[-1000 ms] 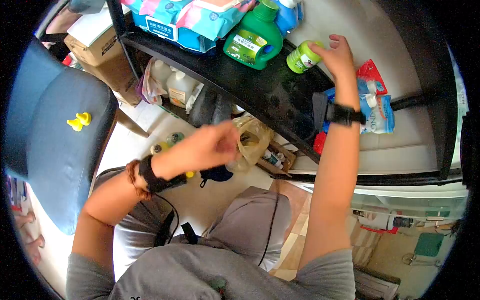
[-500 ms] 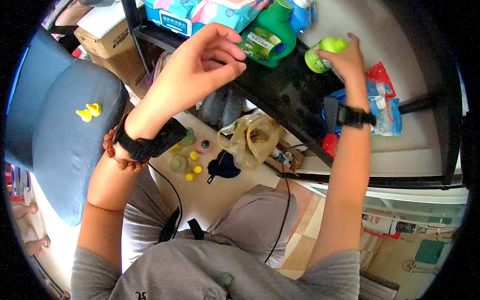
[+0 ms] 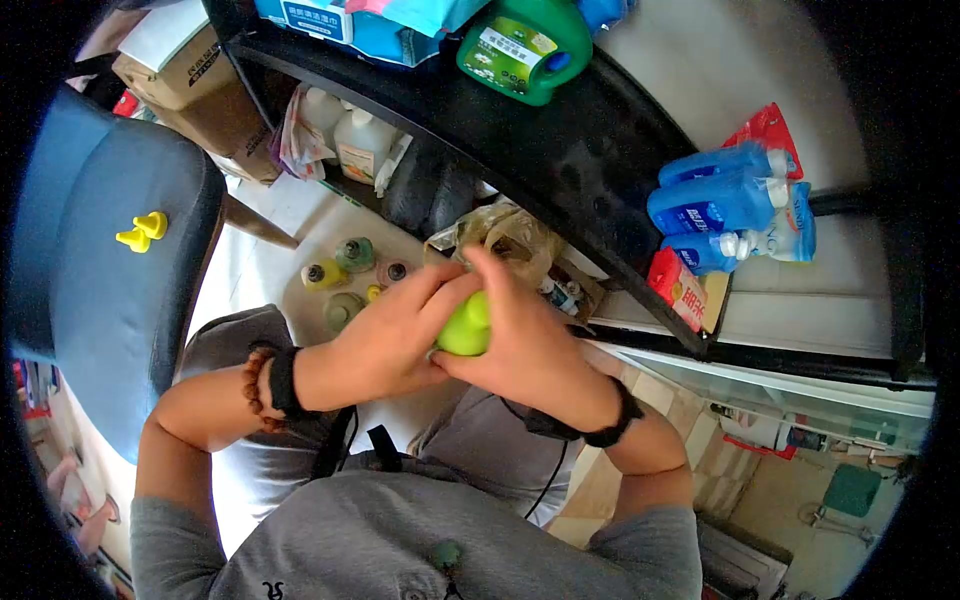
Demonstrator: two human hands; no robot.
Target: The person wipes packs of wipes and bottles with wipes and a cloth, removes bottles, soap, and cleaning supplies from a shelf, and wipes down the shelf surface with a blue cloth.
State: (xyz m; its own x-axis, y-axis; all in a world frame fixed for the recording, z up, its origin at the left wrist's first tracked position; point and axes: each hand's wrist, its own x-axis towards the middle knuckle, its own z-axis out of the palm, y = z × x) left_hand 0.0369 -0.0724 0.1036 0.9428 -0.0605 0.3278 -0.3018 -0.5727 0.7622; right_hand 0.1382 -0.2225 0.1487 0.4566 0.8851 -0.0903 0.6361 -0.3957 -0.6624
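Observation:
In front of my lap, my left hand (image 3: 385,325) and my right hand (image 3: 530,335) are both closed around a light green bottle (image 3: 466,330). Only a rounded green part of it shows between the fingers; the rest is hidden by my hands. Below and beyond them, several small bottles stand on the floor, among them a yellow one (image 3: 323,274) and a green one (image 3: 355,254). A crumpled translucent plastic bag (image 3: 510,232) lies just past my fingers.
A black shelf (image 3: 560,150) runs across the far side, bearing a green detergent jug (image 3: 525,50), wipes packs (image 3: 400,35), blue bottles (image 3: 710,200) and a red packet (image 3: 680,290). Yellow nozzle caps (image 3: 142,232) lie on the blue chair (image 3: 130,300) at left. Behind it stands a cardboard box (image 3: 195,95).
My right hand has brought the light green bottle from the shelf down to my lap. My left hand has come down from near the green jug and closed on the bottle too.

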